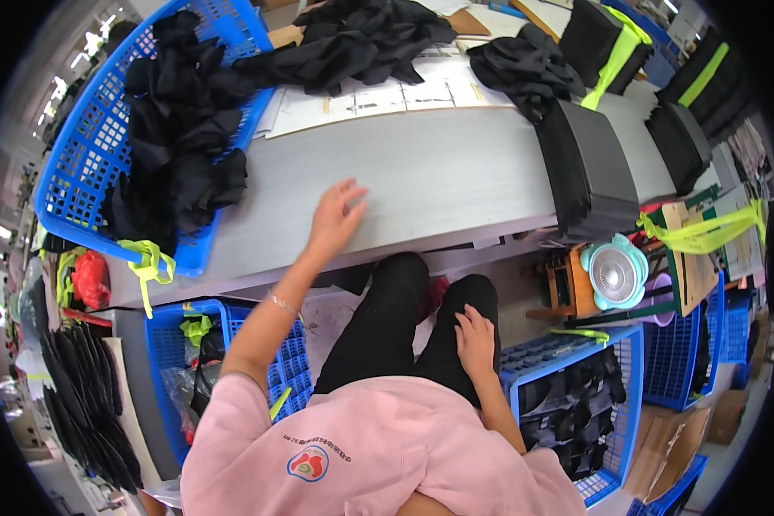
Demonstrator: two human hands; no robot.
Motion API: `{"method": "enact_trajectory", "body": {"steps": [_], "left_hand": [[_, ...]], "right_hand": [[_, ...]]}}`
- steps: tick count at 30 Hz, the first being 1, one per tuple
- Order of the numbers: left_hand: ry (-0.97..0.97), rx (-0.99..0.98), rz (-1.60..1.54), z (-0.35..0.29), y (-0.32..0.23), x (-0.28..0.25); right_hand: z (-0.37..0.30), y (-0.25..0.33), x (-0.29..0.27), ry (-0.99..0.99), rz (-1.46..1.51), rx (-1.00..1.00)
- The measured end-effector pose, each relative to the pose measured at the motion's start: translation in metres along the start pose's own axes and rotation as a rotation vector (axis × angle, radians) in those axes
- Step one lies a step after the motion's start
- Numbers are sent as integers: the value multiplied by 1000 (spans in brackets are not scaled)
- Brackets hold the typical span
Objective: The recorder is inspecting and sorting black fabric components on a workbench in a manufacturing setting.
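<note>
My left hand (338, 215) is over the near part of the grey table (387, 168), fingers apart with nothing in them. Whether it touches the surface I cannot tell. On my right thigh rests my right hand (476, 340), its fingers loosely spread and holding nothing. To the left of my left hand, a blue plastic basket (86, 159) stands tilted on the table, heaped with black cloth pieces (176, 129). More black cloth (361, 43) lies crumpled at the table's far side, on white paper sheets (387, 99) with drawn lines. At the right stands a thick stack of black fabric panels (589, 168).
Blue crates stand on the floor by my legs: a left crate (168, 344) with bags in it, a right crate (632, 404) with dark pieces. A turquoise fan (615, 272) sits beside the table's right end. Yellow-green strips (705, 234) hang nearby.
</note>
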State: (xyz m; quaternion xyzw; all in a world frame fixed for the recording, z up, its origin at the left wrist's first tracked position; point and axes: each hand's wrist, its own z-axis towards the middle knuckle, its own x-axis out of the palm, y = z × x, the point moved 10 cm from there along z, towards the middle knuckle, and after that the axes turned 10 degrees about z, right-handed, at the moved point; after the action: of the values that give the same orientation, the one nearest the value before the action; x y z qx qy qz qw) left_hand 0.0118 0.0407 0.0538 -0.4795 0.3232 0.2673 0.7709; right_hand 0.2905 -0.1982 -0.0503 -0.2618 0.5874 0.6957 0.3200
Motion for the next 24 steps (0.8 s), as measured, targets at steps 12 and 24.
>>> {"method": "enact_trajectory", "body": {"steps": [12,24], "left_hand": [[21,-135,597,235,109,11],[-17,166,231,18,-10,-4]], "right_hand": [[4,-17,-3,-29,152,129],[85,35,-117,-493,-21,-96]]}}
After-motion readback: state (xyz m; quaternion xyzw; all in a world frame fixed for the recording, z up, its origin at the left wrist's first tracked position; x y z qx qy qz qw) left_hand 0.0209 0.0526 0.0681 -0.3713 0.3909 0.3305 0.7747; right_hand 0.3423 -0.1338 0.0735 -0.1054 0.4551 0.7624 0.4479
